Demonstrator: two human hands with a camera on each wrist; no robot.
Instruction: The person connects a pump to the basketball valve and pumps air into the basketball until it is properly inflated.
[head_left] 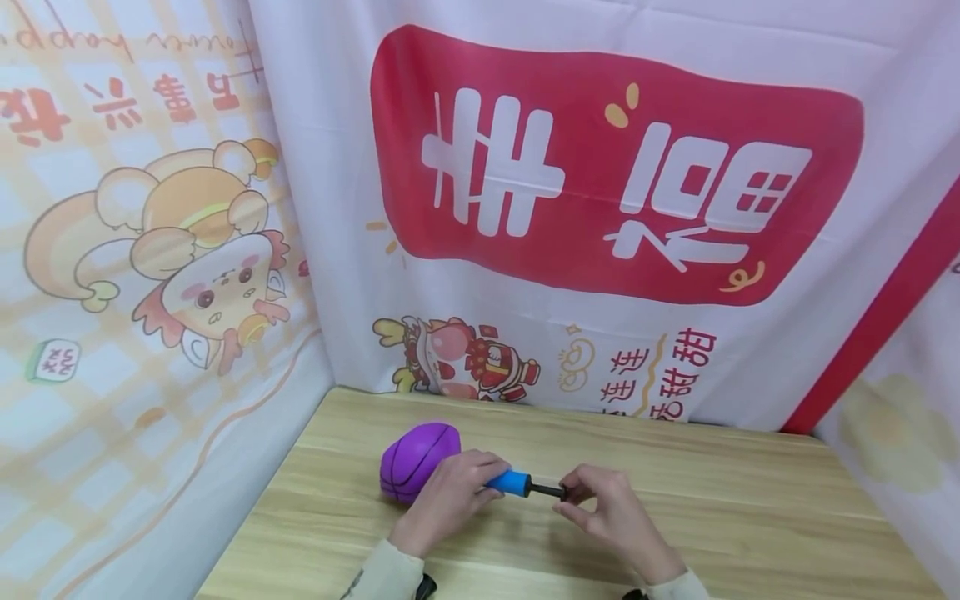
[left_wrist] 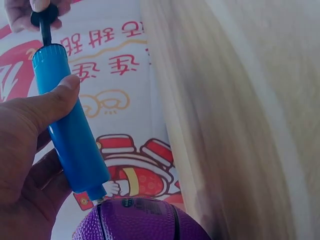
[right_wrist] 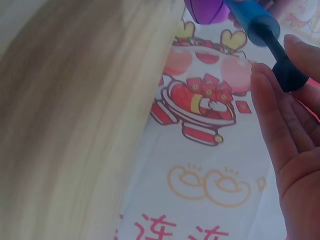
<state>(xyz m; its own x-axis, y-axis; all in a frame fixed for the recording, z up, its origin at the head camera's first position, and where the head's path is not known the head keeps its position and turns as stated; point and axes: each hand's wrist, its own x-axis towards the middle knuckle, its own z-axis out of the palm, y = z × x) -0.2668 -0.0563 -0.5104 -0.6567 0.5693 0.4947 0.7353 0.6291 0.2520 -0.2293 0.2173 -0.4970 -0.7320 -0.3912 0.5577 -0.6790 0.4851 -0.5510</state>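
A purple ball (head_left: 414, 463) with black seam lines, dented and not fully round, lies on the wooden table. My left hand (head_left: 452, 493) grips the blue barrel of a hand pump (left_wrist: 75, 135), thumb along one side and fingers behind. The pump's nozzle end meets the ball (left_wrist: 142, 220) in the left wrist view. With thumb and fingers, my right hand (head_left: 609, 510) pinches the black handle (right_wrist: 289, 76) at the pump's other end. A short length of black rod (head_left: 546, 490) shows between barrel and handle.
The wooden table (head_left: 720, 492) runs up to a white printed cloth (head_left: 570, 350) with red characters and cartoon figures behind it. Another printed cloth (head_left: 150, 333) hangs along the left side. A red strip (head_left: 862, 342) edges the cloth on the right.
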